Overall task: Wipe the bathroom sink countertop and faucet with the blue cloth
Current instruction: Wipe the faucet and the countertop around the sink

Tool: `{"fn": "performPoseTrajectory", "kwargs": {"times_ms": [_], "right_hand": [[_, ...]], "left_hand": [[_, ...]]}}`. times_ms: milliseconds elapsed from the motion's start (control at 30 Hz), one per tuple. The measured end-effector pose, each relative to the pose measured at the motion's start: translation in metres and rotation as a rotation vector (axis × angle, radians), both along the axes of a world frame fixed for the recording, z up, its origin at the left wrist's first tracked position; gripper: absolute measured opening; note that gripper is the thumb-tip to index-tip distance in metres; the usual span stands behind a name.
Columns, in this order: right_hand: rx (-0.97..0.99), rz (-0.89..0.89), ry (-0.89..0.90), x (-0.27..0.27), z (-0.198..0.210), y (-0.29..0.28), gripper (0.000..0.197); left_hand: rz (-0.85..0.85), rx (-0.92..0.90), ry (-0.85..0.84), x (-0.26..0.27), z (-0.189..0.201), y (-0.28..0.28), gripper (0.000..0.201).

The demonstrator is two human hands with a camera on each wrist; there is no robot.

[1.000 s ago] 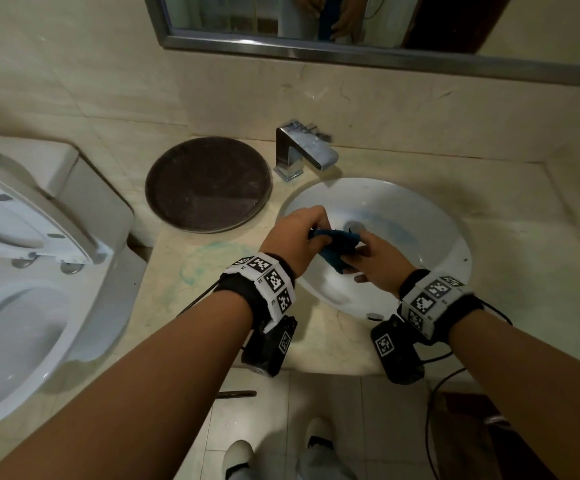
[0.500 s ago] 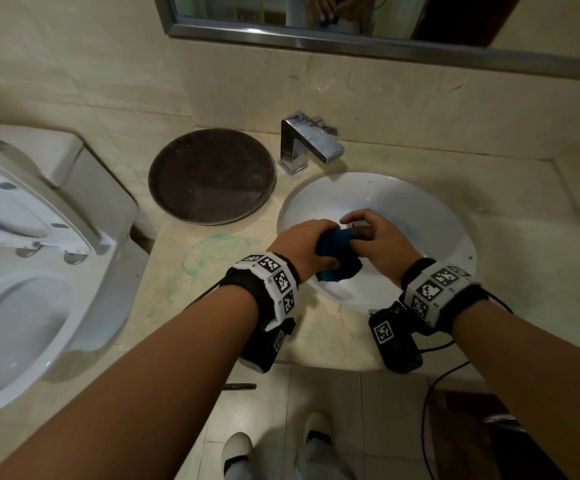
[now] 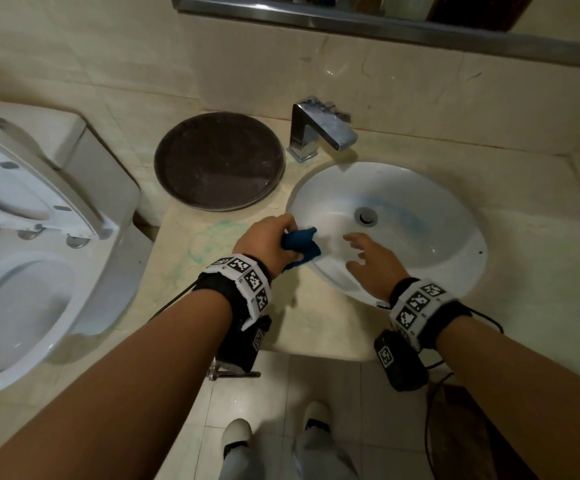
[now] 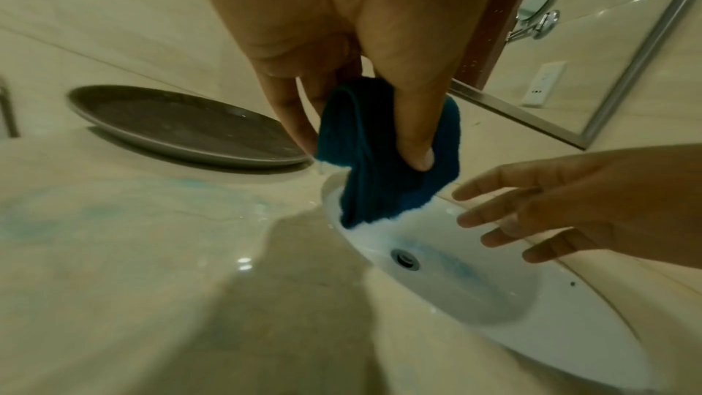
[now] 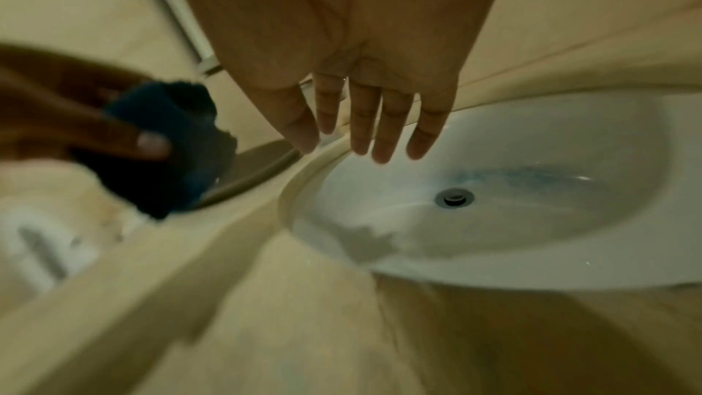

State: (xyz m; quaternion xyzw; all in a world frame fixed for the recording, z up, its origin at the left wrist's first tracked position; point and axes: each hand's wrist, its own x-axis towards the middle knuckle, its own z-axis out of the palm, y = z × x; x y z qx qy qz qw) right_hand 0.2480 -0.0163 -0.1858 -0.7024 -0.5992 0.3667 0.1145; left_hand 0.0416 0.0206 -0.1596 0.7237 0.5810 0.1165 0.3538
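Observation:
My left hand (image 3: pixel 267 242) grips the bunched blue cloth (image 3: pixel 300 242) over the left rim of the white sink (image 3: pixel 454 271). In the left wrist view the thumb and fingers pinch the cloth (image 4: pixel 383 167), which hangs down to the basin edge. My right hand (image 3: pixel 368 254) hovers over the basin with fingers spread and empty; its fingers (image 5: pixel 383 131) point down toward the bowl. The chrome faucet (image 3: pixel 319 131) stands behind the sink. Blue smears mark the beige countertop (image 3: pixel 212 244) left of the sink and the basin near the drain (image 3: pixel 366 215).
A round dark tray (image 3: pixel 219 161) lies on the counter left of the faucet. A white toilet (image 3: pixel 32 254) with raised lid stands at the left. A mirror frame (image 3: pixel 385 26) runs along the wall above. Tiled floor and my shoes show below the counter edge.
Both hands held the cloth over the basin before. The right hand has let go and opened; the left hand has carried the cloth leftward to the sink's left rim.

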Motion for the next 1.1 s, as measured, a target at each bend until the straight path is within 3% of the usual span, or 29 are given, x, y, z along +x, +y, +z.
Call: {"fn": "performPoseTrajectory", "kwargs": {"times_ms": [300,433,633,767,900,1100], "right_hand": [[-0.034,0.232,-0.341,-0.073,-0.037,-0.03,0.065],[-0.11,0.254,-0.493,-0.091,-0.055,-0.045,0.075],[-0.203,0.202,-0.486,-0.096,-0.074,-0.063,0.079],[-0.169,0.198,-0.499,-0.097,-0.075,-0.067,0.077],[-0.138,0.182,-0.51,-0.099,-0.076,-0.071,0.076],[-0.095,0.177,-0.508,-0.099,-0.08,-0.073,0.085]], "left_hand": [[0.177,0.114,0.187,-0.097,-0.008,-0.018,0.028],[0.22,0.144,0.229,-0.121,-0.024,-0.024,0.022],[0.049,-0.015,0.228,-0.122,-0.063,-0.05,0.043],[-0.005,0.031,0.236,-0.116,-0.082,-0.07,0.06],[-0.036,0.045,0.36,-0.114,-0.087,-0.075,0.058],[-0.091,0.038,0.388,-0.122,-0.092,-0.076,0.056]]}}
